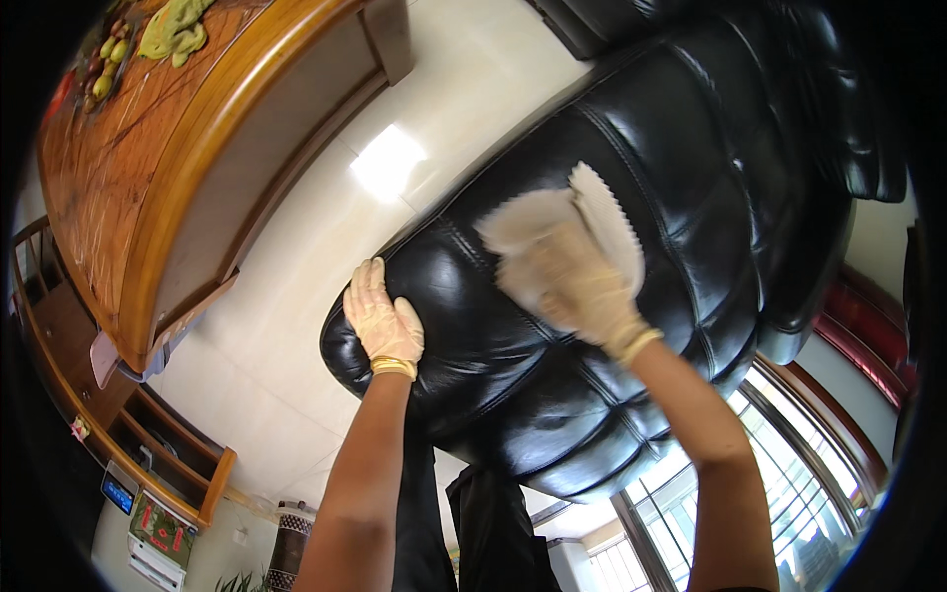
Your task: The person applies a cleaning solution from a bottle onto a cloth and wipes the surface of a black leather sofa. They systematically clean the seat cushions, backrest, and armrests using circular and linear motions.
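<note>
A black leather sofa [671,148] with stitched, tufted panels takes up the middle and right. My left hand [383,318], in a pale cream glove, lies flat on the rounded end of the sofa, fingers stretched out and holding nothing. Over the seat, my right hand [597,301], gloved the same way, has a whitish cloth [614,222] with a zigzag edge. Part of this cloth stands up folded beside the fingers; the rest spreads under and around them. Motion blurs the right fingers and the cloth, so the exact grip is hard to see.
On the left is a wooden table [252,94] with a yellow-green cloth [176,32] and a bowl of fruit [107,64]. Pale floor tiles [296,296] run between table and sofa. A wooden shelf unit [168,444] stands lower left; a window [779,474] is lower right.
</note>
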The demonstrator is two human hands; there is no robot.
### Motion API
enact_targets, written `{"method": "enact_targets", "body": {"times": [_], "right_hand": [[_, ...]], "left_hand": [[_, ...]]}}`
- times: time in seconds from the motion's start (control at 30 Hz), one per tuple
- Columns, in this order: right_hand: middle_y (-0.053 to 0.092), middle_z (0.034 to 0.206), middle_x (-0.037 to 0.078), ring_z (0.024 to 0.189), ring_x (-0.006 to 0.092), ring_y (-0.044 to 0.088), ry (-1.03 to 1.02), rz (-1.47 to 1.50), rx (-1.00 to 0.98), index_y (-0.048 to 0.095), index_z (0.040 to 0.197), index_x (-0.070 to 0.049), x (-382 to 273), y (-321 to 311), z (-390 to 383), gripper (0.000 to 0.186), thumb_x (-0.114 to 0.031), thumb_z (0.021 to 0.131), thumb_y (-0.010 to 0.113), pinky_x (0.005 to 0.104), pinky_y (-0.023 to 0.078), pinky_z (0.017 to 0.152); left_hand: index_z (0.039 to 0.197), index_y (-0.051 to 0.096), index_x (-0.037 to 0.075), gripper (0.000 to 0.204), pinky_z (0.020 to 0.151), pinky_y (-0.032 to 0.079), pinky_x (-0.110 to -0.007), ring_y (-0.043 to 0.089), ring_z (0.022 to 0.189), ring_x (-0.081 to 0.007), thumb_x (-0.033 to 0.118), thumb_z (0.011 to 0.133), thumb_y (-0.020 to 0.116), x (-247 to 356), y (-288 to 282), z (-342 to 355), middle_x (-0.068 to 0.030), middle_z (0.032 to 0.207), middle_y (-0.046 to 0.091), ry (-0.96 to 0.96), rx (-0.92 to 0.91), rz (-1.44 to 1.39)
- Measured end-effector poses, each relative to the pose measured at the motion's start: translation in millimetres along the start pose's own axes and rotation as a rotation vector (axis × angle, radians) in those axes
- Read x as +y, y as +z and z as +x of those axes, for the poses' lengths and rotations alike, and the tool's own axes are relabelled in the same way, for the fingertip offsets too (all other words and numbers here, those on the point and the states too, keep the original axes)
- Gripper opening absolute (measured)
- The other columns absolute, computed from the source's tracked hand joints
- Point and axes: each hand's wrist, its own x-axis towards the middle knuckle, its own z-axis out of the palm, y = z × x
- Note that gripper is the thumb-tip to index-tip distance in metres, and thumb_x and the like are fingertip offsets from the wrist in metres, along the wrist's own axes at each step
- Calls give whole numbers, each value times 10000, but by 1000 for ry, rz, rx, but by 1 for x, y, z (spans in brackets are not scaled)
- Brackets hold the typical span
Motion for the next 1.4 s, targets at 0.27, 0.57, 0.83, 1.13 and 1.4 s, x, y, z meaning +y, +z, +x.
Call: {"method": "enact_targets", "body": {"times": [0.27,0.57,0.83,1.13,1.4], "right_hand": [[646,1350,200,1329,338,538,264,-237,-225,645,1307,-49,-47,20,143,439,-317,970,558,466,331,1176],[550,1444,152,1444,337,413,367,-626,232,497,1508,-117,-37,23,70,512,-264,1018,520,544,236,1239],[527,1500,164,1458,359,418,-15,115,-134,526,1480,-89,-158,86,-15,553,-314,980,598,491,290,1218],[521,1519,159,1442,312,424,-167,-160,72,595,1431,-154,-230,147,52,496,-339,971,597,565,258,1192],[398,1565,265,1457,421,361,37,-522,79,468,1515,-62,-134,89,-15,594,-370,1013,543,510,221,1240]], "left_hand": [[1535,409,34,632,1218,232,-549,382,1457,-380,238,947,518,0,7,-2,-210,1531,444,9,-2,-57],[1527,415,13,627,1241,230,-521,405,1434,-383,92,921,555,15,-12,4,-215,1506,477,-44,-14,-154],[1648,235,93,712,1267,267,-441,444,1462,-295,566,1116,249,-98,-132,-57,-217,1577,443,-624,60,-1151],[1618,328,84,795,1193,371,-424,553,1370,-315,662,1072,321,-132,-176,-212,-207,1528,504,-901,-6,-1216],[1590,365,40,812,1186,380,-430,551,1366,-317,661,1068,336,-124,-220,-210,-225,1497,531,-837,-37,-1213]]}}
